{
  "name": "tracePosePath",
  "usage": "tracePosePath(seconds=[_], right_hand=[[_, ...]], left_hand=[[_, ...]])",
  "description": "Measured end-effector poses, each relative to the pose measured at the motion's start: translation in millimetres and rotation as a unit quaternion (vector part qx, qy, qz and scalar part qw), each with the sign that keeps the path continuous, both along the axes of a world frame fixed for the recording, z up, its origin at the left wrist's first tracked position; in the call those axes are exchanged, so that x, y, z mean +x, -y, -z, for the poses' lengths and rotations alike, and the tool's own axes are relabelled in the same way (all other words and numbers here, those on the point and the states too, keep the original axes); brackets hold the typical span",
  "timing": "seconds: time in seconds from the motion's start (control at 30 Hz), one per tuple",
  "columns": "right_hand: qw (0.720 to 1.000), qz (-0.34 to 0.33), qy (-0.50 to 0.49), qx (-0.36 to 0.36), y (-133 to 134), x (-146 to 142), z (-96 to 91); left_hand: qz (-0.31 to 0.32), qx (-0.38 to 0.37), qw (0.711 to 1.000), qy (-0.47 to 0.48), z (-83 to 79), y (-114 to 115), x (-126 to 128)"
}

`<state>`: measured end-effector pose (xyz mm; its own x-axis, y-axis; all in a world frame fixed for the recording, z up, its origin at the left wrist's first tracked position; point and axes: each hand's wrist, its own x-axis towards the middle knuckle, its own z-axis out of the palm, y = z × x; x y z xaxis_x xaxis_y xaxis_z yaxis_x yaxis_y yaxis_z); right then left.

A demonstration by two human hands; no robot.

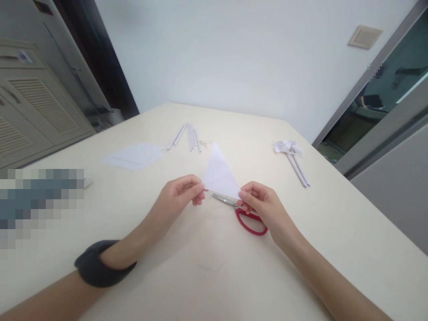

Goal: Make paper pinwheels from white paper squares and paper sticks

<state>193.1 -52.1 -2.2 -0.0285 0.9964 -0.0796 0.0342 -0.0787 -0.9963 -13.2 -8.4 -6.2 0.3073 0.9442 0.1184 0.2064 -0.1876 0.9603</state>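
A white paper folded into a triangle (pixel 219 174) stands upright above the cream table (pixel 207 267), its tip pointing away from me. My left hand (pixel 180 191) pinches its lower left corner. My right hand (pixel 261 203) pinches its lower right corner. Red-handled scissors (pixel 245 216) lie on the table just beneath the paper, partly hidden by my right hand. A dark band wraps my left wrist.
A stack of white paper sheets (pixel 133 155) lies at the far left. Several rolled white paper sticks (pixel 189 136) lie at the back. A finished paper pinwheel on sticks (pixel 292 156) rests at the right. A blurred patch covers the left edge.
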Motion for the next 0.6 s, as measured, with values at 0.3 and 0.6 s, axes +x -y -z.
tracePosePath(seconds=[0.3,0.6], right_hand=[[0.997,0.004,0.074,0.039,2.3,2.1,-6.8],[0.996,-0.029,0.07,0.044,-0.4,-0.1,2.6]], left_hand=[[0.011,0.007,1.0,0.003,-3.6,1.0,0.2],[0.114,0.012,0.99,-0.086,-1.5,7.8,4.3]])
